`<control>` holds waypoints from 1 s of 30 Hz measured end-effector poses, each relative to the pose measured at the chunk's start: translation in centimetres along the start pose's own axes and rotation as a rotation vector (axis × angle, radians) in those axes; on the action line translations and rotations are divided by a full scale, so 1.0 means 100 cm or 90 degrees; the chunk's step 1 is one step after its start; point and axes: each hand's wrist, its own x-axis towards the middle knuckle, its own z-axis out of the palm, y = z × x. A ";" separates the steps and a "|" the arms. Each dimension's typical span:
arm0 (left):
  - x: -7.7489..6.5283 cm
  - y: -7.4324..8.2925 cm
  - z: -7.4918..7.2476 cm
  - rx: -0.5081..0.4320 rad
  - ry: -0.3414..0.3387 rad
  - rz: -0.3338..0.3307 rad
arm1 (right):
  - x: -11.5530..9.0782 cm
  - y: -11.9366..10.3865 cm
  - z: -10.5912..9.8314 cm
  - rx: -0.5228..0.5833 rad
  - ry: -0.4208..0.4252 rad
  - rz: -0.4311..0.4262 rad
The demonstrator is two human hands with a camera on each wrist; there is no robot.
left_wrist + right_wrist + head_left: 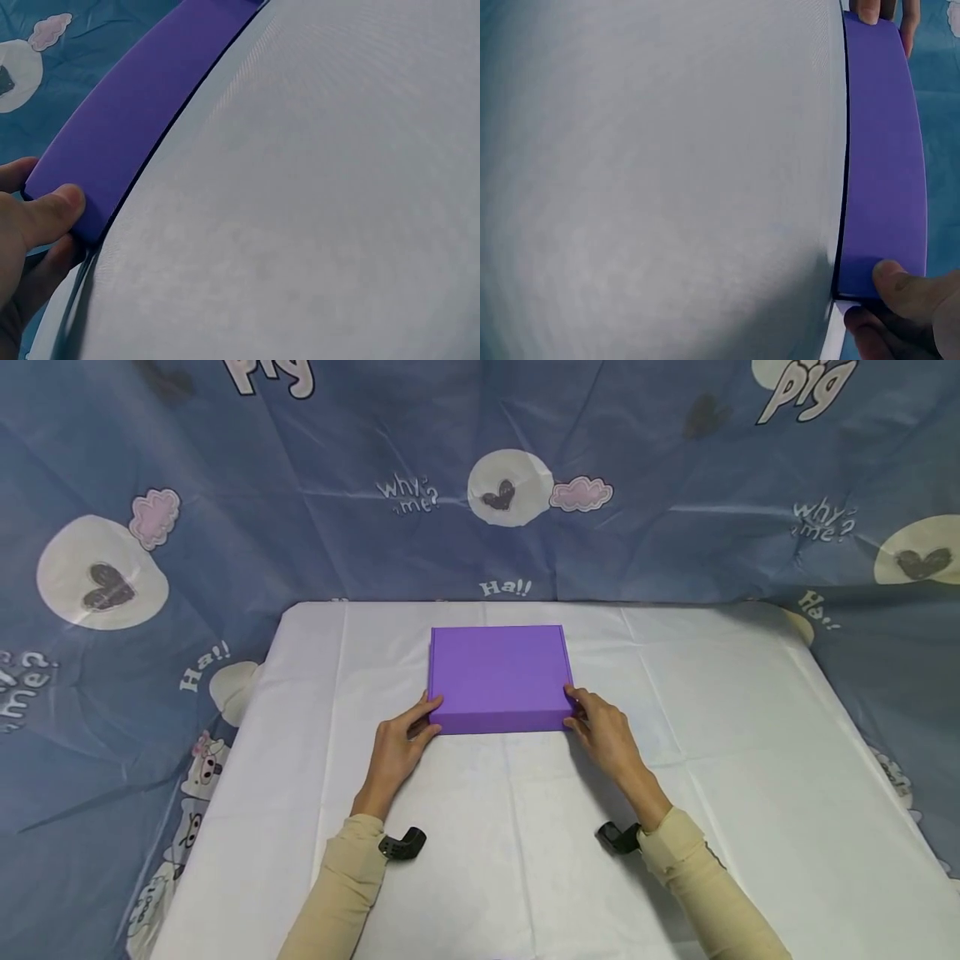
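Note:
A closed purple box, flat and rectangular, lies on the white cloth toward the far side of the table. My left hand grips its near left corner, the thumb pressed against the front face. At the near right corner my right hand holds the box the same way, its thumb on the front face and other fingers round the side. Both wrist views show the long purple front side of the box standing on the cloth.
The white cloth covers the table, with fold lines across it. Behind and at both sides hangs a blue printed sheet. A black wrist device sits at the left cuff, another at the right.

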 end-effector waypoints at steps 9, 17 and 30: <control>0.000 -0.004 -0.001 0.030 0.045 0.020 | 0.002 -0.003 0.009 -0.036 0.024 -0.031; -0.003 -0.007 0.000 0.055 0.081 0.027 | 0.001 -0.004 0.014 -0.055 0.061 -0.062; 0.001 -0.003 0.002 0.107 0.058 0.010 | 0.004 -0.003 0.016 -0.074 0.029 -0.056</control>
